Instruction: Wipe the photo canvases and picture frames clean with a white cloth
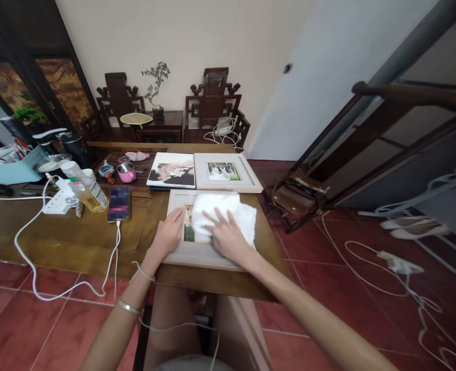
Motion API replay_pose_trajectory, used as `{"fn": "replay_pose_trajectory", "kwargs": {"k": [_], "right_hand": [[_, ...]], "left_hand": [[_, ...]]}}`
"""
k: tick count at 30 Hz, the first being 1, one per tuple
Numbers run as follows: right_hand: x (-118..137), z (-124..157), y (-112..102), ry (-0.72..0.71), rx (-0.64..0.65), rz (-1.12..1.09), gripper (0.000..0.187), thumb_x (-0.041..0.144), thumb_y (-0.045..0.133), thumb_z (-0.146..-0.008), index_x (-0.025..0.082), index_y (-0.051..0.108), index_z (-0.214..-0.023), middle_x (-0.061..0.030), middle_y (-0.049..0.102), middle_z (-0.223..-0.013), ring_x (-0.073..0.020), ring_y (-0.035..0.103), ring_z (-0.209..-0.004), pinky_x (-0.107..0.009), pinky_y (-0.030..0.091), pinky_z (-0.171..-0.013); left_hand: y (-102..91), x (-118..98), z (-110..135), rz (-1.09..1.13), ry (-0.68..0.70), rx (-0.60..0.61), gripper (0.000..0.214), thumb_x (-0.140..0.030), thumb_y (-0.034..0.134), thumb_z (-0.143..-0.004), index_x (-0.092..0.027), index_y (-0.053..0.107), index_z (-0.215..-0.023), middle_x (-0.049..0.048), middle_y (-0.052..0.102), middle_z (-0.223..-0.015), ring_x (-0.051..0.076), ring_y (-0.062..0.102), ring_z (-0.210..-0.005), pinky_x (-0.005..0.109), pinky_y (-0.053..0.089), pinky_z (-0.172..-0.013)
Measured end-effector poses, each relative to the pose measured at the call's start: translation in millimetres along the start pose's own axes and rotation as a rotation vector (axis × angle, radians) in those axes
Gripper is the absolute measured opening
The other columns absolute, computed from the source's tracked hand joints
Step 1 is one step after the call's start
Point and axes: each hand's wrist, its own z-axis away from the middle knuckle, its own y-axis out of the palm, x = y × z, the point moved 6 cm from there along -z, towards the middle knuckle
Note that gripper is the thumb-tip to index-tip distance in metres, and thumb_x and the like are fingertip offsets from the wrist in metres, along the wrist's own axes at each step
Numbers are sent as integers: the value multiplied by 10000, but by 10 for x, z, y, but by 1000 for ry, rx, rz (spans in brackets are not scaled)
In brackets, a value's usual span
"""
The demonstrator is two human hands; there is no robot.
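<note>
A pale wooden picture frame (pixel 204 260) lies flat near the table's front right corner. My left hand (pixel 169 230) rests on its left side, fingers stretched out over the border. A crumpled white cloth (pixel 247 219) covers much of the frame's middle and right. On top of that cloth lies my right hand (pixel 230 237), fingers spread and pressing down rather than wrapped round it. Part of a photo (pixel 189 226) shows between my left fingers and the cloth; the rest is hidden.
Behind are another framed photo (pixel 243 183) and a photo panel (pixel 171 178). To the left stand a phone (pixel 118 203) on a white cable, a bottle (pixel 88 193), a power strip (pixel 57 201) and a pink cup (pixel 126 173). A chair holding a brown bag (pixel 295 198) is at right.
</note>
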Motion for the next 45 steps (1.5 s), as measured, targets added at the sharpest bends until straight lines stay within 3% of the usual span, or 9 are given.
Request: {"fn": "replay_pose_trajectory", "kwargs": {"k": [4, 8, 13, 18, 23, 29, 38, 41, 45], "right_hand": [[-339, -567, -29, 155, -106, 112, 524, 82, 489, -790, 219, 528, -1295, -69, 247, -1515, -420, 117, -1370, -683, 168, -1018], [-98, -764, -22, 91, -27, 105, 484, 85, 478, -820, 225, 542, -1279, -64, 218, -1525, -464, 90, -1358, -734, 191, -967], [520, -418, 3, -103, 147, -1, 569, 41, 486, -757, 212, 518, -1299, -65, 243, -1519, -460, 140, -1350, -721, 210, -983], [802, 97, -95, -231, 165, -77, 571, 28, 460, -722, 206, 562, -1256, -70, 284, -1504, -439, 148, -1357, -674, 178, -1030], [538, 546, -101, -156, 172, -116, 619, 3, 426, -685, 225, 584, -1241, -37, 285, -1503, -396, 131, -1375, -645, 153, -1061], [30, 895, -91, 75, 227, -12, 593, -16, 443, -659, 227, 654, -1158, -32, 369, -1455, -398, 205, -1357, -639, 181, -1058], [840, 430, -128, -85, 171, -179, 504, 59, 471, -734, 197, 624, -1193, -69, 277, -1505, -425, 125, -1368, -672, 87, -1060], [734, 505, -70, -50, 189, -194, 541, 36, 461, -723, 214, 610, -1212, -51, 285, -1502, -391, 128, -1378, -641, 91, -1080], [255, 831, -82, 14, 164, -166, 636, -23, 426, -624, 222, 636, -1171, -37, 360, -1466, -343, 182, -1379, -592, 125, -1098]], "left_hand": [[9, 19, 7, 54, -16, 6, 449, -259, 260, -960, -189, 363, -1392, 87, 382, -1459, 211, 332, -1349, 423, 363, -1060], [-56, 34, 20, 181, -28, -107, 459, -323, 249, -970, -170, 367, -1386, 98, 388, -1453, 192, 348, -1343, 398, 306, -1109], [-181, 44, 60, 342, -25, -244, 500, -337, 220, -971, -133, 298, -1421, 97, 307, -1497, 164, 265, -1386, 345, 223, -1156], [-164, 69, 76, 438, 12, -187, 487, -295, 152, -974, -173, 430, -1354, 63, 410, -1444, 157, 332, -1356, 368, 250, -1146], [-41, 98, 65, 283, -9, -95, 429, -226, 337, -932, -201, 430, -1349, 70, 418, -1438, 195, 321, -1364, 441, 272, -1121], [-19, 35, 81, 167, -18, -51, 632, 38, 301, -770, -181, 418, -1352, 89, 416, -1437, 203, 304, -1372, 498, 328, -1063], [-2, 67, 52, 102, -8, -38, 570, -21, 297, -820, -155, 401, -1364, 80, 387, -1457, 172, 284, -1379, 429, 326, -1086], [-25, 34, 54, 41, -6, -21, 560, -31, 294, -831, -155, 400, -1366, 76, 385, -1459, 170, 288, -1378, 400, 356, -1067], [-44, -24, 55, -50, 2, -22, 480, -149, 299, -906, -141, 381, -1379, 90, 373, -1465, 184, 305, -1371, 373, 399, -1031]]}}
